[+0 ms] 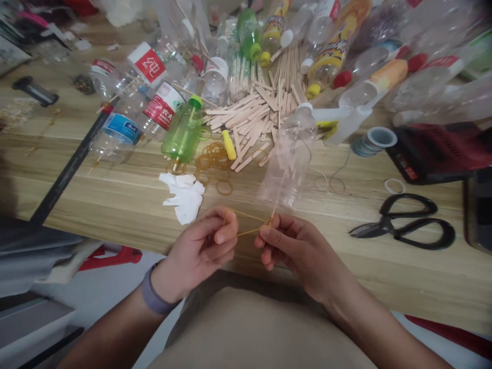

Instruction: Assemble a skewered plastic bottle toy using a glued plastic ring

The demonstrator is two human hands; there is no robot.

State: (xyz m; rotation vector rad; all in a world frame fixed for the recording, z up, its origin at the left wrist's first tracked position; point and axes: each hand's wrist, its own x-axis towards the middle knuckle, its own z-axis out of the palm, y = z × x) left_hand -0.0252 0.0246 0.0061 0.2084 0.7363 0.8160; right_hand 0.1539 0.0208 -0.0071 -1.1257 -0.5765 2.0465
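Note:
A yellowish rubber band [249, 233] is stretched between my two hands over the table's near edge. My left hand [207, 238], with a grey band on its wrist, has its fingers curled, and the rubber band loops around a fingertip. My right hand [290, 243] pinches the band's other end between thumb and forefinger, together with the lower tip of a thin stick. That stick runs up towards a clear plastic bottle [286, 159] that lies just beyond my right hand, cap end away from me. White crumpled paper [183, 197] rests beyond my left hand.
Black scissors [392, 225] lie at the right, near a spool [373, 142] and a red-and-black tool [434, 148]. Wooden sticks [253, 118], loose rubber bands [213, 159], a yellow-handled tool [228, 144] and a green bottle [182, 130] lie further back among more bottles.

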